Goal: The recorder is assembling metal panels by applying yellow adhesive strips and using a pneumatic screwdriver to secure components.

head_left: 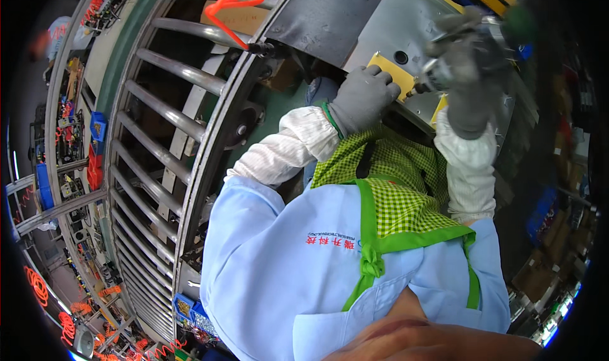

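Observation:
My left hand point(365, 99), in a grey glove, is closed at the left end of a yellow plate point(394, 74); its fingertips are hidden. That plate lies on a grey sheet-metal panel point(371, 40) with a round dark hole. My right hand point(472, 107), also gloved in grey, is wrapped round a pistol-shaped power driver point(447, 72) smeared by motion. The driver's bit point(412, 93) points left, near the plate's right edge and close to my left fingers. I cannot tell whether the bit touches the plate.
A roller conveyor point(177, 75) runs along my left. An orange coiled air hose point(231, 6) hangs at its far end. A dark metal sheet point(314, 18) adjoins the panel. Blue bins point(190, 310) of small parts sit low left. Another person point(60, 37) stands at the far left.

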Action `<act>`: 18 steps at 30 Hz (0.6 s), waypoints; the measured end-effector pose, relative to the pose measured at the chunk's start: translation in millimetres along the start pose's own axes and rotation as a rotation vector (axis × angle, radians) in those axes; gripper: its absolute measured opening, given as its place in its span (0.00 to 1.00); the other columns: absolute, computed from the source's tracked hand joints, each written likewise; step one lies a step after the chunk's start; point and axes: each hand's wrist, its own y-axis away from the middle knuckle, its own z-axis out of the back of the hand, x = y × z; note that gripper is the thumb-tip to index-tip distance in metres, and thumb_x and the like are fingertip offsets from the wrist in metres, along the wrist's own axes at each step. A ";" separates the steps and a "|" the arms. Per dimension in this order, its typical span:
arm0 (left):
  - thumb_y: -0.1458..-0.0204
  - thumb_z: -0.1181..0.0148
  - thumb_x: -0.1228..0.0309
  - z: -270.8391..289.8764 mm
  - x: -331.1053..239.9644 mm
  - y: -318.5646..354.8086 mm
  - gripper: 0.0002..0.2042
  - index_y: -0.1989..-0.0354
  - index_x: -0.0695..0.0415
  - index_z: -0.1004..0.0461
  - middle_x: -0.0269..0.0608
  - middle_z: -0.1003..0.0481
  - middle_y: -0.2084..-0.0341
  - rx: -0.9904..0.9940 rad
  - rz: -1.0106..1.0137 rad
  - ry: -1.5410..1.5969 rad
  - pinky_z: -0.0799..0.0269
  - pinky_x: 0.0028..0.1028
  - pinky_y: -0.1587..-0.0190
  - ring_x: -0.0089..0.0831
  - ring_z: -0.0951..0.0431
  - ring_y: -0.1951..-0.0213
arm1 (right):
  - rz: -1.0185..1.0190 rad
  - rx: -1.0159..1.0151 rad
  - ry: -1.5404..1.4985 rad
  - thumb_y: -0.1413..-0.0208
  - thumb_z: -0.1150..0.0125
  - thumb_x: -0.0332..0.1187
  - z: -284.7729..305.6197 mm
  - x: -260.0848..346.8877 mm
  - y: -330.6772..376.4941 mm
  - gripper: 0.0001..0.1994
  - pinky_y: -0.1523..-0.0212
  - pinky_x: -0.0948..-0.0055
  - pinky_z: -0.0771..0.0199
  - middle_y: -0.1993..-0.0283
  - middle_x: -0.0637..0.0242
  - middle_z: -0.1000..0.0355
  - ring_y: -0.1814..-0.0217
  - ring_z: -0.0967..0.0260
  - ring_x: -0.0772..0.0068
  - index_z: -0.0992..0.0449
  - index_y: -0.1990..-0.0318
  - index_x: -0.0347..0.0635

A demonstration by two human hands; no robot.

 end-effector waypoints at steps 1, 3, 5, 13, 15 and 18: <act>0.61 0.35 0.66 1.8 -0.1 -0.9 0.11 0.68 0.51 0.26 0.37 0.27 0.69 0.007 0.000 -0.008 0.29 0.37 0.60 0.40 0.26 0.61 | 0.075 0.094 0.009 0.37 0.49 0.37 2.1 12.0 -8.5 0.18 0.61 0.72 0.22 0.49 0.53 0.29 0.58 0.25 0.68 0.33 0.46 0.33; 0.60 0.34 0.66 9.1 3.0 -1.3 0.11 0.67 0.52 0.26 0.38 0.27 0.69 -0.018 -0.036 0.088 0.29 0.37 0.59 0.41 0.26 0.61 | 0.151 -0.103 0.425 0.35 0.53 0.42 6.4 41.4 -20.6 0.19 0.66 0.72 0.20 0.54 0.56 0.25 0.67 0.22 0.70 0.33 0.47 0.34; 0.55 0.33 0.67 22.9 8.8 -3.4 0.13 0.62 0.55 0.25 0.44 0.25 0.65 -0.049 -0.020 0.356 0.27 0.38 0.58 0.46 0.25 0.60 | 0.060 -0.025 0.351 0.38 0.49 0.40 6.7 48.5 -34.4 0.19 0.68 0.72 0.20 0.56 0.56 0.25 0.68 0.23 0.69 0.33 0.46 0.36; 0.43 0.39 0.57 107.5 24.1 -60.8 0.27 0.42 0.62 0.37 0.40 0.28 0.58 -0.232 -0.037 1.345 0.31 0.25 0.55 0.25 0.28 0.59 | 0.091 -0.077 0.187 0.42 0.43 0.40 -13.9 -14.7 -101.3 0.15 0.70 0.77 0.23 0.67 0.64 0.24 0.67 0.24 0.75 0.24 0.56 0.38; 0.43 0.38 0.57 118.5 25.1 -72.6 0.21 0.49 0.58 0.34 0.34 0.27 0.66 -0.189 0.092 1.357 0.31 0.22 0.63 0.21 0.28 0.68 | 0.030 -0.192 0.226 0.42 0.45 0.42 -16.2 -34.1 -111.5 0.16 0.78 0.78 0.25 0.74 0.66 0.27 0.75 0.28 0.79 0.24 0.56 0.40; 0.44 0.37 0.58 111.9 40.0 -80.4 0.19 0.51 0.57 0.31 0.33 0.27 0.73 -0.303 0.300 1.336 0.34 0.21 0.77 0.19 0.31 0.80 | 0.206 -0.098 0.600 0.41 0.43 0.50 4.5 -42.3 -121.8 0.21 0.60 0.72 0.27 0.64 0.65 0.26 0.60 0.27 0.72 0.25 0.55 0.39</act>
